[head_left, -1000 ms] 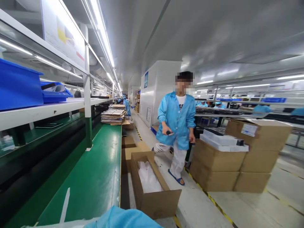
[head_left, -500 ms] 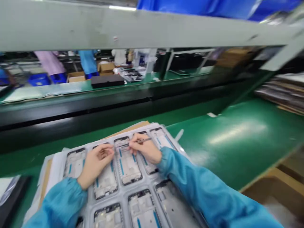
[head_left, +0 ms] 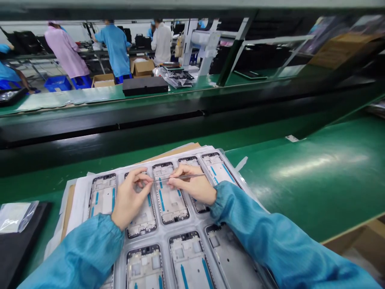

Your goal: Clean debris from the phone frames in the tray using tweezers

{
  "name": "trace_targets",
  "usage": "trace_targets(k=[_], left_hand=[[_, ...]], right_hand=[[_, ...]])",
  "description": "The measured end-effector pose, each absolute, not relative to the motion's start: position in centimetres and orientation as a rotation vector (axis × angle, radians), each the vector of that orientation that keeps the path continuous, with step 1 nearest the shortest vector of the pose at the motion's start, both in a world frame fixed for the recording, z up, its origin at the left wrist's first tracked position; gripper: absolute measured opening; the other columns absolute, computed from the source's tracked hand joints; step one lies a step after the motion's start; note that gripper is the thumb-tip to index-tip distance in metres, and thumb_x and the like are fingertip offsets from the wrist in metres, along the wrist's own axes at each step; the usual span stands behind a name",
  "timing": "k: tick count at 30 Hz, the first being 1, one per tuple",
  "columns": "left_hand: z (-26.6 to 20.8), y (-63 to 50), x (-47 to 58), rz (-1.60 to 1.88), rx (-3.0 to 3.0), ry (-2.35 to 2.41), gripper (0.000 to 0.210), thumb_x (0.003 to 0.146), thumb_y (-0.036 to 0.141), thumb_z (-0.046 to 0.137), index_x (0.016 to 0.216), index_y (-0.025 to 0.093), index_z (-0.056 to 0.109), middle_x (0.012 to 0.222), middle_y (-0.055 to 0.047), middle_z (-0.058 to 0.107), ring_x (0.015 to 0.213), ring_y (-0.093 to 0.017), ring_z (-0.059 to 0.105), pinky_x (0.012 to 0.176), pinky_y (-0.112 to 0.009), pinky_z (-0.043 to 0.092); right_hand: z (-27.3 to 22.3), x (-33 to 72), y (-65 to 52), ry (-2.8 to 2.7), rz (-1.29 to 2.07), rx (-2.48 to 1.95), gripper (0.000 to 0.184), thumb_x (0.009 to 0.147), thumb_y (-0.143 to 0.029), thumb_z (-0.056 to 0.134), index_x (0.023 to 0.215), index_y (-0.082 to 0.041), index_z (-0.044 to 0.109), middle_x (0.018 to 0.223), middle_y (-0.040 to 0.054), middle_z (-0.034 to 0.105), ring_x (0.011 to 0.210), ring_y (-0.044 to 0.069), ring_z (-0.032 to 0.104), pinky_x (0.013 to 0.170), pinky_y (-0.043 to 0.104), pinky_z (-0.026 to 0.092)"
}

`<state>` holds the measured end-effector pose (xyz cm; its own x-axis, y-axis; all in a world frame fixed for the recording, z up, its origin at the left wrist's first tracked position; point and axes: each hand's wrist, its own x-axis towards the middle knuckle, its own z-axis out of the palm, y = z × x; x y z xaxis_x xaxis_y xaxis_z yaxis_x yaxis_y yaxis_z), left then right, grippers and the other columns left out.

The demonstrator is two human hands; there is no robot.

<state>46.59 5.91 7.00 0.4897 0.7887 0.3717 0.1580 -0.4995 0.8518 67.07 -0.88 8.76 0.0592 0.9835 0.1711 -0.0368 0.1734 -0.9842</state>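
Note:
My right hand (head_left: 194, 186) is closed around slim metal tweezers (head_left: 189, 176), which point left. Thumb and forefinger of my left hand (head_left: 132, 198) are pinched at the tweezers' tips; anything small between them is hidden. Both hands hover over a grey moulded tray (head_left: 192, 224) holding several phone mid-frames in separate pockets. Directly below the tweezers lies one phone mid-frame (head_left: 173, 204), silver with a black edge and blue strips. Another phone mid-frame (head_left: 141, 220) is partly covered by my left hand.
Cardboard and white sheets (head_left: 70, 216) lie under the tray on the green bench (head_left: 288, 184). A black box (head_left: 24, 245) with a plastic bag (head_left: 18, 216) on it stands at left. A dark beam (head_left: 168, 120) crosses behind. Several people work beyond.
My view has tilted downward and turned slightly left, so more of the people behind shows. My left fingertips have come together at the tweezers' tips. The right hand still holds the tweezers.

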Motion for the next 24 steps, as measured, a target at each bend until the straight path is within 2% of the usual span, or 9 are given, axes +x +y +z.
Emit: trace_targets(k=[5,13,24], left_hand=[[7.14,5.73,46.82,1.04,2.062,0.76,0.036,0.089,0.009,0.063,0.121,0.019,0.051,0.092,0.006,0.068,0.08,-0.003,0.059,0.078,-0.015,0.049],[7.27,5.58,46.73,1.078,2.094,0.793,0.038,0.088,0.007,0.064,0.121,0.019,0.05,0.09,0.007,0.068,0.079,-0.003,0.059,0.077,-0.014,0.049],[7.53,5.32,46.85,1.131,2.161,0.766,0.041,0.087,0.004,0.064,0.121,0.019,0.048,0.089,0.007,0.068,0.078,-0.001,0.06,0.077,-0.011,0.048]], right_hand=[[8.47,67.03,-1.09,-1.222,1.058,-1.131,0.024,0.079,-0.03,0.077,0.074,-0.013,0.06,0.076,0.0066,0.068,0.067,0.013,0.068,0.062,0.019,0.056],[8.82,67.57,-1.31,-1.327,0.953,-1.167,0.025,0.083,-0.031,0.076,0.074,-0.014,0.061,0.074,0.0065,0.067,0.067,0.015,0.067,0.064,0.024,0.055],[8.42,67.35,-1.27,-1.315,0.963,-1.131,0.018,0.083,-0.026,0.076,0.076,-0.014,0.064,0.076,0.0053,0.069,0.069,0.012,0.068,0.068,0.019,0.056]])
